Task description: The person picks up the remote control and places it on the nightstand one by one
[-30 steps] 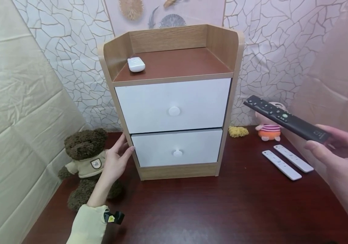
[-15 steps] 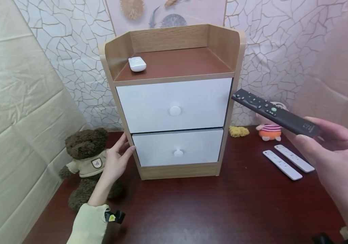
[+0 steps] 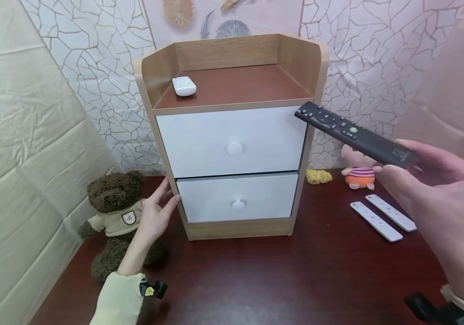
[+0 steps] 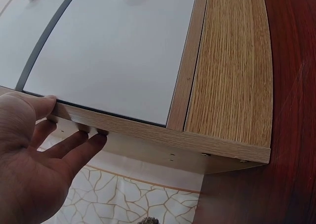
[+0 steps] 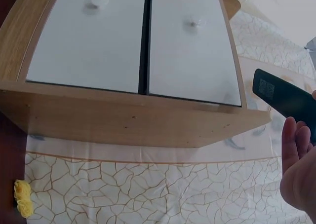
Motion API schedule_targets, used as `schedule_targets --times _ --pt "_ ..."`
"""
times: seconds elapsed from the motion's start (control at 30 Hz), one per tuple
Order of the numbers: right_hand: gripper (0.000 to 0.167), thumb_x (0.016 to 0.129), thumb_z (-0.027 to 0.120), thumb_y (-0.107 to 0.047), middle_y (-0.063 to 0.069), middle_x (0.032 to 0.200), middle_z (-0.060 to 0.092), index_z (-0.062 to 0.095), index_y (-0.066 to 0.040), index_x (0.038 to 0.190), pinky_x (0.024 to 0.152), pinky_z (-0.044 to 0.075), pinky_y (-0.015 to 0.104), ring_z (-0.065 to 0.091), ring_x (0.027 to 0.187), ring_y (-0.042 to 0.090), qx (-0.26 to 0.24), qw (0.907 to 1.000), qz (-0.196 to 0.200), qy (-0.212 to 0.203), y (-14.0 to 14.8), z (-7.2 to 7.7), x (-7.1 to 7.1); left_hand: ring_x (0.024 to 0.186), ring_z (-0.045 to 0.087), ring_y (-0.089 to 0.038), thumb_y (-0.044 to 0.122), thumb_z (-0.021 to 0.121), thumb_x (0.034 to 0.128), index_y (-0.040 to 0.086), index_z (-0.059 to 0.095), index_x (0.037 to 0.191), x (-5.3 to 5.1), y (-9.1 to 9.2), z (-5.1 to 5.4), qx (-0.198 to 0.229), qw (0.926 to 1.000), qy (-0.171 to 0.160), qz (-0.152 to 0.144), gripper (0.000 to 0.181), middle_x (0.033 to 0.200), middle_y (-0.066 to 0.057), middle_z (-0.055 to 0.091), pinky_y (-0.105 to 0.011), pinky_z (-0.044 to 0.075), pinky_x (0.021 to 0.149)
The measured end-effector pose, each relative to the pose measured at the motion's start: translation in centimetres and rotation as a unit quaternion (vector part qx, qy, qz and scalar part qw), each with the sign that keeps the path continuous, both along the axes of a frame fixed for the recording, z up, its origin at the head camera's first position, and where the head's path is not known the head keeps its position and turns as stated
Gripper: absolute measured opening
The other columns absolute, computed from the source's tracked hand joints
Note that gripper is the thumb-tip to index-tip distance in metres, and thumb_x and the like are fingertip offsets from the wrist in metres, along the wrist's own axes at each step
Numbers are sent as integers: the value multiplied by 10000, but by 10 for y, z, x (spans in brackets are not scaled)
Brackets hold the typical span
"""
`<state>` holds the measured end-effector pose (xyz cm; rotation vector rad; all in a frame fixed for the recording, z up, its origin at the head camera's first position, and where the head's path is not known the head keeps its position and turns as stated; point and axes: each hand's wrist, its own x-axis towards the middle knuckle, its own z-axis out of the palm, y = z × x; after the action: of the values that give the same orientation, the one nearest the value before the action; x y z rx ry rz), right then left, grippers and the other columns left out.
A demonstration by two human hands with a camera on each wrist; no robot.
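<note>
A small wooden cabinet [image 3: 240, 228] with two white-fronted drawers stands on the dark red table; both drawers are closed. My left hand [image 3: 155, 216] rests on its left side: the left wrist view shows the thumb [image 4: 45, 105] on the front edge and the fingertips touching the side panel. A black remote control [image 3: 355, 135] is pinched between thumb and fingers of my right hand [image 3: 439, 189]. It is held up in the air, its far end overlapping the upper drawer's right corner in the head view. The right wrist view shows the remote's underside [image 5: 286, 95] with a printed code.
A white remote-like object [image 3: 184, 86] lies on the cabinet top at left, between raised wooden sides. A brown teddy bear [image 3: 115, 194] sits left. On the right are two white remotes [image 3: 376, 221], a pink plush toy [image 3: 359, 174] and a yellow fluffy item [image 3: 318, 176].
My right hand has moved left and slightly up with the black remote control, bringing its far end in front of the cabinet's right side. My left hand stays at the cabinet.
</note>
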<state>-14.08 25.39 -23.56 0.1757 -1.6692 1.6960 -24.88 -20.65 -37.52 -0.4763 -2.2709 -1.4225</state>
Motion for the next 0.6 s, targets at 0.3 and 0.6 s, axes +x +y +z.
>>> schedule_targets --times 0.3,0.6 --pt "385 724 808 136 131 823 745 767 86 1103 535 492 188 659 545 173 -46 9995 -76 294 -13 13 -11 1281 573 -405 30 649 1013 -11 330 1583 1 0 0 83 9999 96 -64 654 1542 -228 435 -116 483 891" --pt "372 753 850 76 95 843 758 784 30 1116 496 433 190 654 656 204 -40 9996 202 183 -27 28 -29 1288 568 -399 25 646 1013 -12 321 1584 2 2 0 121 9999 75 -80 658 1545 -225 431 -105 478 890"
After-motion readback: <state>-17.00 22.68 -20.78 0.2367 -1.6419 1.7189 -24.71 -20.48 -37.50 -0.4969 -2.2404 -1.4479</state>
